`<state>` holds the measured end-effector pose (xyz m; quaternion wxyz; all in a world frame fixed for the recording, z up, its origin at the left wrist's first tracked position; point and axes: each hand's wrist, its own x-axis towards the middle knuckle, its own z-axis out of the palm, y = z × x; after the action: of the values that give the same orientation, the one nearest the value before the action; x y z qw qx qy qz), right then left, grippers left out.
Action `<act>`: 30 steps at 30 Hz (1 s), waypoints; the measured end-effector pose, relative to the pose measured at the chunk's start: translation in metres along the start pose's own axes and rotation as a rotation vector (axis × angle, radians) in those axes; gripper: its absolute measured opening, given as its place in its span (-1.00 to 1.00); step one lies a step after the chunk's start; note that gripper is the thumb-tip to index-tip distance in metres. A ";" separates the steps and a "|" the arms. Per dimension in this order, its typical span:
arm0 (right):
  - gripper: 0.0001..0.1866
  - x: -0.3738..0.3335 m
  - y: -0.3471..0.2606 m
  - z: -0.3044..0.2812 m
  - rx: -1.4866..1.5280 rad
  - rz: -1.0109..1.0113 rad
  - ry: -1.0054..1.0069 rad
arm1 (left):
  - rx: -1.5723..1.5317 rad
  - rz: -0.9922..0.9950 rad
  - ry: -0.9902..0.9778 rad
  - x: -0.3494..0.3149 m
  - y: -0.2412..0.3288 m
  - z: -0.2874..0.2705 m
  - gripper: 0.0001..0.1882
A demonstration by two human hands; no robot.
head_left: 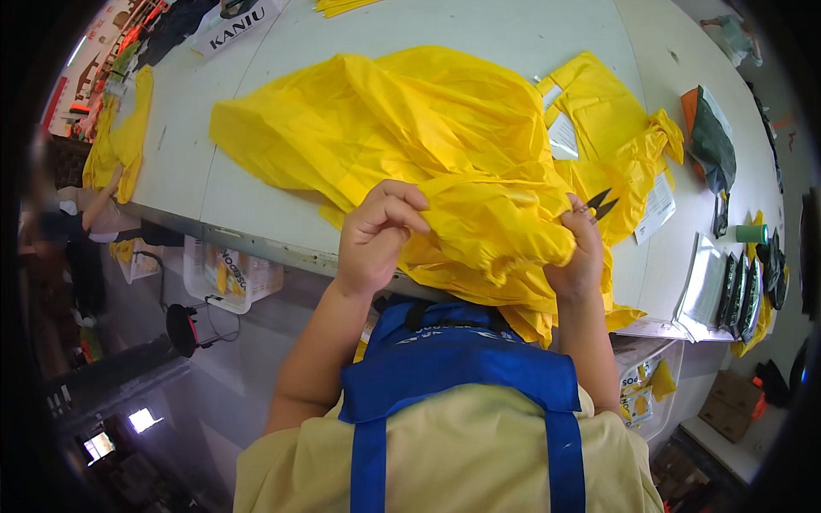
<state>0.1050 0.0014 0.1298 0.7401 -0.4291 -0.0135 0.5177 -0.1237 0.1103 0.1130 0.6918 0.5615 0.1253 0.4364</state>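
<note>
A large yellow garment (445, 111) of thin, crinkled fabric lies spread over the table and hangs over its front edge. In front of me, a gathered, elastic-looking end (500, 231) of it is stretched between my hands. My left hand (376, 235) is closed, its curled fingertips pinching the fabric at the left side of this end. Around the right side of the same end closes my right hand (577, 252). Small dark-bladed thread snips (604, 205) stick out of that hand, blades pointing right and apart; their handle is mostly hidden by the fingers.
Folded yellow garments (599, 103) with white paper sheets (657, 208) lie to the right. Beyond them are a dark green pouch (712, 141) and a green thread spool (752, 233). White bins (231, 278) sit below the table (282, 248). At far left, another person handles yellow fabric (128, 145).
</note>
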 end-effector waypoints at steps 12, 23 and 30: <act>-0.89 -0.028 0.003 -0.016 -0.221 -0.258 -0.342 | 0.178 -0.352 -0.041 -0.002 0.024 0.027 -0.49; -0.93 -0.037 0.005 -0.009 -0.902 -0.622 -0.435 | 0.944 -0.416 -0.400 0.032 0.061 0.047 -0.74; -0.93 -0.034 -0.004 -0.013 -0.940 -0.540 -0.482 | -0.302 -0.668 0.038 0.015 0.052 0.050 -0.82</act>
<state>0.0984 -0.0337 0.1387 0.5524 -0.5625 -0.5176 0.3324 -0.1054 0.0875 0.1810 0.8688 0.3728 0.2486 0.2107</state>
